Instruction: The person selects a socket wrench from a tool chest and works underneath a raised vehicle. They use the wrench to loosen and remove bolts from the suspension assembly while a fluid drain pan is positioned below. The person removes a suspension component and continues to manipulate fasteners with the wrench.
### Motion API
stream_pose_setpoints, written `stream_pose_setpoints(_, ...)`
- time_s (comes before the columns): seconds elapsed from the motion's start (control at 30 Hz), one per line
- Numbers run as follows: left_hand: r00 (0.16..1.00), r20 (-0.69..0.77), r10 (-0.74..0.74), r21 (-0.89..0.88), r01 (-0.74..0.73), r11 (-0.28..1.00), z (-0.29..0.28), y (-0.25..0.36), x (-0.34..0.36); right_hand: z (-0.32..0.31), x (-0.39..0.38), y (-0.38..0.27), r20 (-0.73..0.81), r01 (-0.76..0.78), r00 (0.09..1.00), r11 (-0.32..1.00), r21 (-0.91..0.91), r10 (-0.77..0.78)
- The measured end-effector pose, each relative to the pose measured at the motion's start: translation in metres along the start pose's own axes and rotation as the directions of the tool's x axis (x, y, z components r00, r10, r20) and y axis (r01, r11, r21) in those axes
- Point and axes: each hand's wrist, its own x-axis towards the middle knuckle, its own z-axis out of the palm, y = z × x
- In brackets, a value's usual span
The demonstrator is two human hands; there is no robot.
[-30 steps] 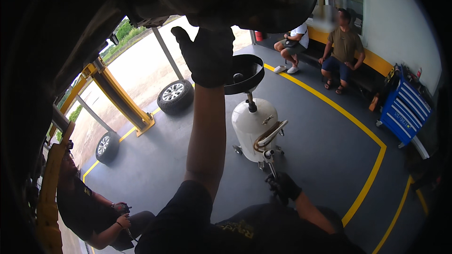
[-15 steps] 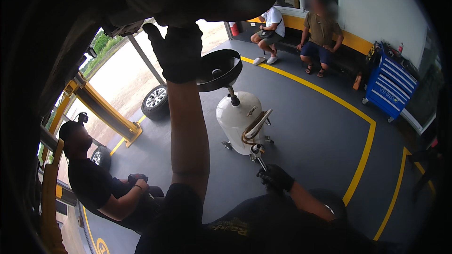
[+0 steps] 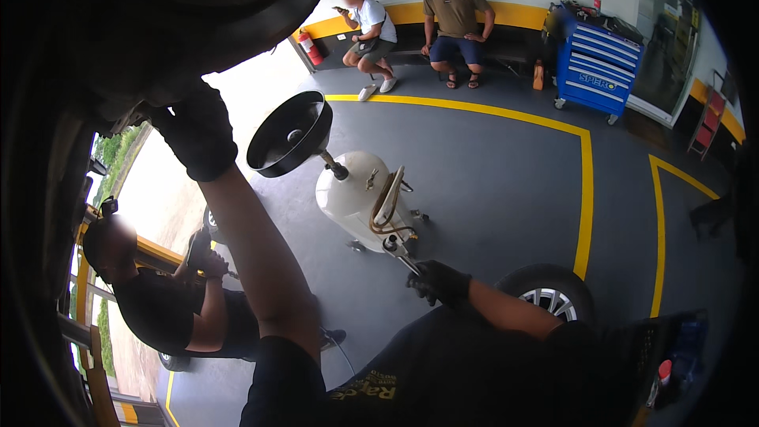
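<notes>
My left hand, in a black glove, is raised against the dark underside of a vehicle. Its thumb stands apart from the fingers, whose tips blend into the shadow; I see nothing held there. Lower down, my right hand, also gloved in black, is closed around the handle of a socket wrench. The wrench's socket end points up and left, in front of a white oil drain tank. A wide black drain funnel tilts on top of that tank, beside my left forearm.
At the left a co-worker holds a dark power tool. Two people sit on a bench by the wall. A blue tool cart stands at the back right. A wheel lies near my right forearm.
The view has swung right, so the tank and bench appear further left. My left hand has turned against the underside. The co-worker has raised the power tool. My right hand keeps the socket wrench.
</notes>
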Motion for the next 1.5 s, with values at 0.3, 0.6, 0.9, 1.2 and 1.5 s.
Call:
stream_pose_setpoints(0.3,0.999,-0.034,-0.035,0.285,0.044,0.958,0.007,-0.006,0.004,-0.001,0.002,0.0,0.006,-0.057,0.998,0.998,0.01,0.057)
stream_pose_setpoints(0.6,0.997,0.081,-0.013,0.26,-0.008,0.966,0.003,-0.008,0.005,-0.003,0.007,0.0,0.014,-0.035,0.999,0.999,-0.029,0.035)
stream_pose_setpoints(0.9,0.98,0.2,-0.024,0.269,-0.031,0.963,-0.01,0.012,0.005,-0.001,0.005,-0.002,-0.018,-0.072,0.997,0.995,-0.073,0.071)
stream_pose_setpoints(1.2,0.969,-0.054,0.239,0.391,-0.2,0.899,-0.014,0.01,0.005,-0.001,0.005,0.002,0.004,-0.054,0.999,0.995,-0.082,0.054)
stream_pose_setpoints(1.5,0.925,0.119,0.362,0.542,-0.366,0.756,-0.014,-0.001,0.004,0.002,0.001,-0.004,0.004,-0.076,0.997,0.996,-0.05,0.077)
